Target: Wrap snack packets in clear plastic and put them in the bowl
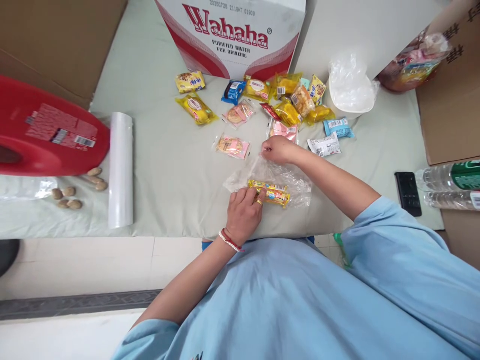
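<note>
Two slim yellow wrapped snack sticks [275, 196] lie side by side on a thin clear plastic bag [300, 187] spread on the table. My left hand [245, 212] is closed over their left end, its thumb resting on the wrappers. Just beyond, my right hand [279, 150] pinches the far edge of the bag between bent fingers. A packaged round cracker [231, 146] lies left of my right hand. Behind that hand is another pink-and-clear packet [284, 131], partly covered.
Several wrapped snacks [288, 112] are scattered before a Wahaha carton [232, 37]. A white bowl [352, 100] holds clear plastic. At left are a plastic film roll [121, 170], a red container [48, 130] and walnuts [69, 192]; at right, a phone [408, 194] and bottles [450, 177].
</note>
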### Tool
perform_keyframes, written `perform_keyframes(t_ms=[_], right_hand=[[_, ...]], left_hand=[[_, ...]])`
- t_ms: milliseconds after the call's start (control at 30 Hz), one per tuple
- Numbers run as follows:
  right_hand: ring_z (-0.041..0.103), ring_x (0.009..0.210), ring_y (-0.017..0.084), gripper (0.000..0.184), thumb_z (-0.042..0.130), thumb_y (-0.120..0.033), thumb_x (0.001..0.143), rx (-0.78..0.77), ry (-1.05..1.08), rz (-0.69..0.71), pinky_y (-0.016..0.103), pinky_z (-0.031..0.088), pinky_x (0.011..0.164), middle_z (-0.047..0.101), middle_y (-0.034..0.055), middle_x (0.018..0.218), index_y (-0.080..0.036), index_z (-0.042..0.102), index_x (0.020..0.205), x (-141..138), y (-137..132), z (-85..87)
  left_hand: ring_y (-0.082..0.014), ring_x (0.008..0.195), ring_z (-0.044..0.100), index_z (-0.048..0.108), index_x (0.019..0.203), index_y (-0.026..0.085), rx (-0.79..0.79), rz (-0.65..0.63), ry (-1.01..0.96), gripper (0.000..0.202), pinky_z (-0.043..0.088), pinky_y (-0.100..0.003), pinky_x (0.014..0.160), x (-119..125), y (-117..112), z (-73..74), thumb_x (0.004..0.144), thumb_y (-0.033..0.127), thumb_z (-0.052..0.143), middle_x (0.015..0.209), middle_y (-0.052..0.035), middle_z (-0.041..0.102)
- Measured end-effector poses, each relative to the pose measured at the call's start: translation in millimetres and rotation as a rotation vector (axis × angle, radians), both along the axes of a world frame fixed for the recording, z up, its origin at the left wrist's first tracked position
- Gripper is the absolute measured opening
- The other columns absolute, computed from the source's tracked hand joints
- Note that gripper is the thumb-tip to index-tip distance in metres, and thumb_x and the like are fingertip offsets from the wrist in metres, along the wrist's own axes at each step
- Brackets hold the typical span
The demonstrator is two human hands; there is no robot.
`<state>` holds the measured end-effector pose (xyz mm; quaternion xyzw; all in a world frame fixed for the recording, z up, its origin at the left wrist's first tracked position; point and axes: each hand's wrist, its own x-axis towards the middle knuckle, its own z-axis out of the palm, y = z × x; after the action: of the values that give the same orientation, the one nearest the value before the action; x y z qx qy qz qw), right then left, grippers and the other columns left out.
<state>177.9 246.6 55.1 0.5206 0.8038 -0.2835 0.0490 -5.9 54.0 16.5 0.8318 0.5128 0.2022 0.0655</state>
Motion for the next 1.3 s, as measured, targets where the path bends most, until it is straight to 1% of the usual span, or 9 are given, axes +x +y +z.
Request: perform_keyframes(t_ms=[167, 267, 333, 500, 600, 867, 1000, 1133, 1300], right_hand=[[0.061, 0.113, 0.027, 0.062, 0.085, -0.026, 0.075, 0.054, 0.200, 0.320, 0.036, 0.045, 0.096, 0.069, 0.0102, 0.132, -0.024, 0.070, 0.134, 10, -5, 0.9], [0.058, 0.117, 0.025, 0.030, 0.076, -0.022, 0.084, 0.036, 0.358, 0.514, 0.038, 0.039, 0.105, 0.072, 0.0053, 0.126, -0.024, 0.077, 0.113, -2, -8, 6.2], [0.061, 0.102, 0.021, 0.014, 0.063, -0.020, 0.091, -0.020, 0.358, 0.444, 0.033, 0.041, 0.096, 0.074, 0.0030, 0.103, -0.019, 0.076, 0.096, -15, -6, 7.8], [0.044, 0.068, 0.015, 0.029, 0.056, -0.023, 0.096, -0.079, 0.114, -0.042, 0.030, 0.031, 0.068, 0.051, -0.0008, 0.063, -0.017, 0.058, 0.067, -40, 6, 8.8], [0.036, 0.065, 0.014, 0.037, 0.058, -0.026, 0.097, -0.102, 0.064, -0.150, 0.031, 0.027, 0.066, 0.041, -0.0023, 0.059, -0.020, 0.050, 0.061, -44, 7, 14.2], [0.035, 0.064, 0.011, 0.038, 0.059, -0.038, 0.096, -0.071, 0.462, -0.141, 0.027, 0.027, 0.063, 0.036, -0.0059, 0.063, -0.020, 0.047, 0.066, -28, -56, 32.6], [0.055, 0.077, 0.016, 0.017, 0.058, -0.032, 0.097, 0.027, 0.599, -0.125, 0.027, 0.042, 0.071, 0.061, 0.0009, 0.082, -0.019, 0.066, 0.090, -24, -108, 19.5], [0.062, 0.093, 0.020, 0.029, 0.046, -0.024, 0.104, 0.203, 0.601, -0.097, 0.031, 0.051, 0.085, 0.065, 0.0078, 0.102, -0.020, 0.072, 0.115, -24, -142, -3.8], [0.054, 0.097, 0.024, 0.034, 0.045, -0.017, 0.104, 0.275, 0.338, 0.040, 0.037, 0.050, 0.087, 0.064, 0.0103, 0.107, -0.021, 0.074, 0.121, -30, -156, -18.5]], left_hand=[[-0.0284, 0.129, 0.062, 0.070, 0.133, 0.025, 0.073, -0.018, -0.059, 0.037, 0.045, -0.044, 0.097, 2, 3, -0.9, 0.103, 0.015, 0.051, 0.128, -0.0149, 0.073], [-0.0272, 0.129, 0.064, 0.069, 0.134, 0.024, 0.054, -0.037, -0.065, 0.037, 0.045, -0.044, 0.100, 3, 2, -1.5, 0.103, 0.014, 0.051, 0.130, -0.0145, 0.074], [-0.0280, 0.130, 0.064, 0.068, 0.137, 0.025, 0.019, -0.032, -0.068, 0.039, 0.045, -0.045, 0.101, 2, 1, -2.5, 0.103, 0.015, 0.051, 0.132, -0.0142, 0.074], [-0.0286, 0.131, 0.064, 0.068, 0.138, 0.023, 0.027, -0.060, -0.053, 0.040, 0.046, -0.046, 0.101, 2, 1, -3.1, 0.103, 0.015, 0.050, 0.134, -0.0145, 0.074], [-0.0289, 0.130, 0.064, 0.067, 0.138, 0.021, -0.009, -0.082, -0.033, 0.040, 0.047, -0.046, 0.099, 4, 6, 2.0, 0.104, 0.015, 0.048, 0.133, -0.0146, 0.074], [-0.0309, 0.123, 0.065, 0.071, 0.129, 0.015, -0.096, -0.017, -0.086, 0.033, 0.051, -0.046, 0.096, 11, 24, 10.2, 0.105, 0.021, 0.048, 0.127, -0.0154, 0.075], [-0.0255, 0.101, 0.071, 0.076, 0.099, 0.014, -0.148, 0.050, -0.239, 0.029, 0.056, -0.038, 0.089, 5, 25, 1.5, 0.099, 0.012, 0.047, 0.103, -0.0129, 0.077], [-0.0204, 0.102, 0.072, 0.075, 0.094, 0.021, -0.180, 0.091, -0.484, 0.032, 0.058, -0.034, 0.092, -13, 21, -5.6, 0.093, 0.009, 0.046, 0.107, -0.0063, 0.078], [-0.0209, 0.110, 0.069, 0.073, 0.100, 0.020, -0.200, 0.514, -0.736, 0.028, 0.053, -0.039, 0.105, -39, 31, -7.6, 0.096, 0.019, 0.045, 0.112, -0.0072, 0.075]])
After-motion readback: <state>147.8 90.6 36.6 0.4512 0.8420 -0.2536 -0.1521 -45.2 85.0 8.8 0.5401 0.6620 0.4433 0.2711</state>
